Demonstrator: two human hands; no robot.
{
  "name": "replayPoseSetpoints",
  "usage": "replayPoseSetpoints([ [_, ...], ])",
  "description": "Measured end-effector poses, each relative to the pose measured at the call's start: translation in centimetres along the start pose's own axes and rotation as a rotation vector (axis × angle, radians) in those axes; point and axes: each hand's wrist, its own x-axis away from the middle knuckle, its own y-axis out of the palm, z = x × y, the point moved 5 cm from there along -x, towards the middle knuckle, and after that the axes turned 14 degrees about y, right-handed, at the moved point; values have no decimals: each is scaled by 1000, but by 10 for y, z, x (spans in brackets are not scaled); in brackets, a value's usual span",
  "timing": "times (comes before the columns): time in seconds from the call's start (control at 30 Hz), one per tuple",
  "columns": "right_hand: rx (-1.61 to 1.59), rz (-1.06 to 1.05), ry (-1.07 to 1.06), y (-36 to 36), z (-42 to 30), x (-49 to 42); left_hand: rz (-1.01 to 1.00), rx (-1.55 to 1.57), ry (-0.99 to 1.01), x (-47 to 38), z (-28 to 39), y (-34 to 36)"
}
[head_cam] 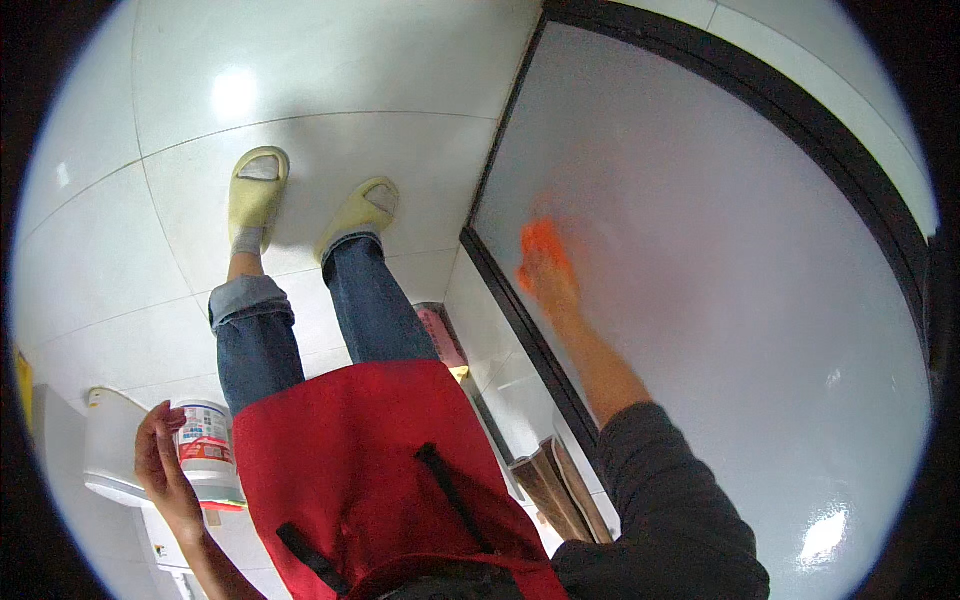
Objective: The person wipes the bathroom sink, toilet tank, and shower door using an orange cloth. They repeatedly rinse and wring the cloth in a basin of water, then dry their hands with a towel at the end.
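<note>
My right hand presses a bright orange cloth against a pale, frosted panel in a black frame. The cloth is bunched under the fingers, and an orange reflection shows on the surface around it. On the other side, my left hand hangs in the air with loosely bent fingers and holds nothing. Behind it, from this view, stands a white plastic tub with a printed label; no grip on it is seen.
A white toilet-like fixture stands at the left, by the tub. Brown folded material and a pink item lie low beside the panel. Pale floor tiles surround my yellow slippers. A red apron covers my front.
</note>
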Motion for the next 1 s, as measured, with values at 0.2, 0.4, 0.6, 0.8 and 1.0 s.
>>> replayPoseSetpoints([
  [0.2,1150,293,-494,-29,-101,7,-67,-31,56,-5,6,7],
  [0.4,1907,929,-834,-44,-251,-26,-5,-72,134,3,38,22],
  [0.6,2197,551,-759,15,-14,-46,8,-68,86,4,13,14],
  [0.8,580,-251,-157,-1,48,-21,12,-10,85,5,28,-7],
  [1.0,636,246,-508,-71,-210,63,15,31,235,31,84,-28],
])
